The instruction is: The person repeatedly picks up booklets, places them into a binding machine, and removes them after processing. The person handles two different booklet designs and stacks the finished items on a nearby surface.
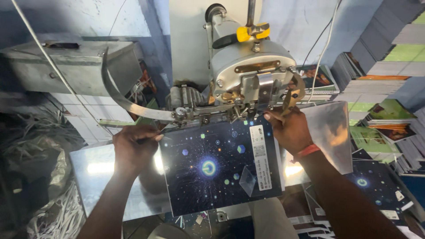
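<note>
left hand [133, 146] clenched on lever [128, 104]; right hand [290, 130] grasping book [219, 166] corner under machine [248, 75]

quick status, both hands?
Left hand: closed, gripping the dark book's left edge.
Right hand: closed on its top right corner.

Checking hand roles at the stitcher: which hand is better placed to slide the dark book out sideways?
Probably the right hand: it rests on the book at its top right corner, under the machine head. The left hand sits off the cover's left edge, on the metal table.
</note>
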